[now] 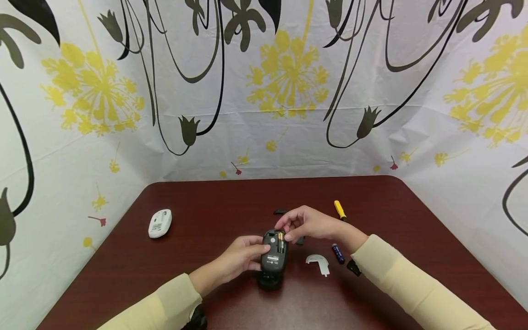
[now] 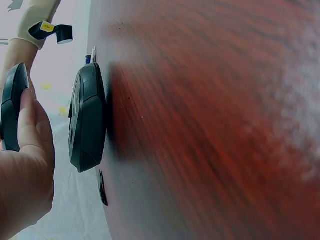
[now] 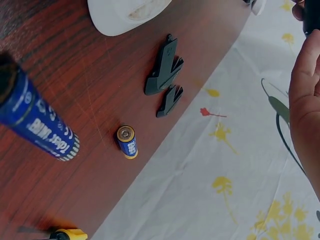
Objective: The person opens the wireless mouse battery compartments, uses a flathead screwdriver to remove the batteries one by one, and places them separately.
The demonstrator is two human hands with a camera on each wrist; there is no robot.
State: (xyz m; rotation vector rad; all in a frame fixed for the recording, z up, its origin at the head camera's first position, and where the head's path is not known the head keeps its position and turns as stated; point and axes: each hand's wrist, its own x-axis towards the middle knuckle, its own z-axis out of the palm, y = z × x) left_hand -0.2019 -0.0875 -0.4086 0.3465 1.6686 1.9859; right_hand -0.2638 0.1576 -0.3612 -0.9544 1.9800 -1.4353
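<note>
My left hand [image 1: 244, 253] grips a black computer mouse [image 1: 273, 260] by its left side, underside up. A gold-coloured battery [image 1: 281, 237] lies in its uncovered compartment. At the top end of this mouse my right hand [image 1: 307, 223] has its thumb and fingers about the upper corner, right next to the battery. The left wrist view shows the held mouse [image 2: 14, 110] clear of the table, and a second dark mouse [image 2: 89, 117] resting on the tabletop close by. In the head view that second mouse [image 1: 270, 280] is mostly hidden beneath the held one.
To the right lie a white curved cover [image 1: 318, 263], a blue battery [image 1: 338, 253] and a yellow-handled screwdriver [image 1: 340, 210]. The right wrist view shows two blue batteries and dark covers [image 3: 164, 67]. An upturned white mouse [image 1: 160, 223] is at the left. Patterned cloth hangs behind the table.
</note>
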